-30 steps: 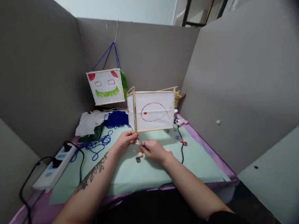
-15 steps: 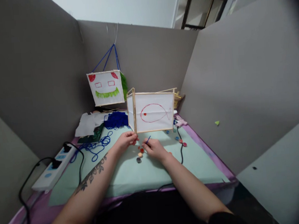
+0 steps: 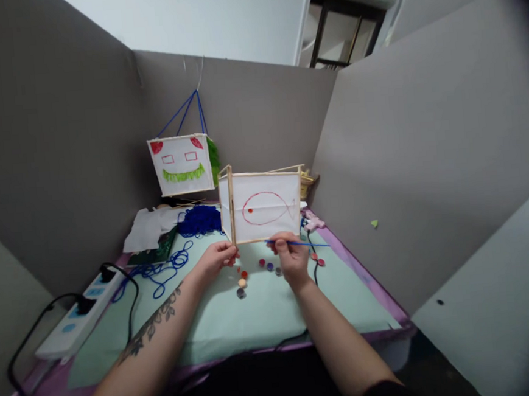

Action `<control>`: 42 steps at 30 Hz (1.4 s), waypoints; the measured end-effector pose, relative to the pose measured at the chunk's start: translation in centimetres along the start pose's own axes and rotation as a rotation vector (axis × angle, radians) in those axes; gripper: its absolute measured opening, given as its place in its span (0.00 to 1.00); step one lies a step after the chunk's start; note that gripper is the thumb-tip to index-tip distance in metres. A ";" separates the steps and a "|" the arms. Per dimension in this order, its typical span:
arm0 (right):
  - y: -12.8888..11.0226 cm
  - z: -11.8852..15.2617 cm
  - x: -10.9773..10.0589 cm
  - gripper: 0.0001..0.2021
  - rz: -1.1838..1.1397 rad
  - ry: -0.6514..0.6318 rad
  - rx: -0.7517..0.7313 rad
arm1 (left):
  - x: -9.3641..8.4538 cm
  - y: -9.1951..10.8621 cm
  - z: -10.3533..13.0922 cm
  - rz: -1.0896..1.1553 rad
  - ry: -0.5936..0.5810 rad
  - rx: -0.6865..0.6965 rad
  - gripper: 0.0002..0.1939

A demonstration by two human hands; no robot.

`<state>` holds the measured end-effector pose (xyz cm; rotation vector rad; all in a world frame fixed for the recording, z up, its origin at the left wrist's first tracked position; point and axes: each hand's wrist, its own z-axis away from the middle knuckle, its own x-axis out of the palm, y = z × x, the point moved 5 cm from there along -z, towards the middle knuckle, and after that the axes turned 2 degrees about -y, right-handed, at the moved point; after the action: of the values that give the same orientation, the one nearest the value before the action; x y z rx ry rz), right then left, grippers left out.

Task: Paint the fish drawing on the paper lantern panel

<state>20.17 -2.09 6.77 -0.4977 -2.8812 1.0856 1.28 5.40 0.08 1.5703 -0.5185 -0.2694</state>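
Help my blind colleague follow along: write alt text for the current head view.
The left hand grips a stick-framed lantern by its lower corner; the right hand holds a blue paintbrush near its red fish outline. Small paint pots lie below; a face-painted lantern hangs behind.

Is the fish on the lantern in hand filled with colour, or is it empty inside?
Mostly empty: the fish is a thin red outline with white inside, and only its small eye is filled, in red.

Frame [image 3: 232, 208]: pale wood sticks, matt. Panels [image 3: 270, 222]: white, papery, creased. Power strip [image 3: 79, 315]: smooth white plastic. Partition [image 3: 249, 114]: grey, matt.
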 end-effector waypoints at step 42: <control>0.5 -3.2 1.8 0.08 0.289 0.119 -0.208 | 0.2 0.2 0.2 -0.033 -0.017 -0.017 0.16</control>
<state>19.02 0.82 8.72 -0.9774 -2.8914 0.7502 1.33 5.08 0.30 1.5621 -0.5025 -0.3113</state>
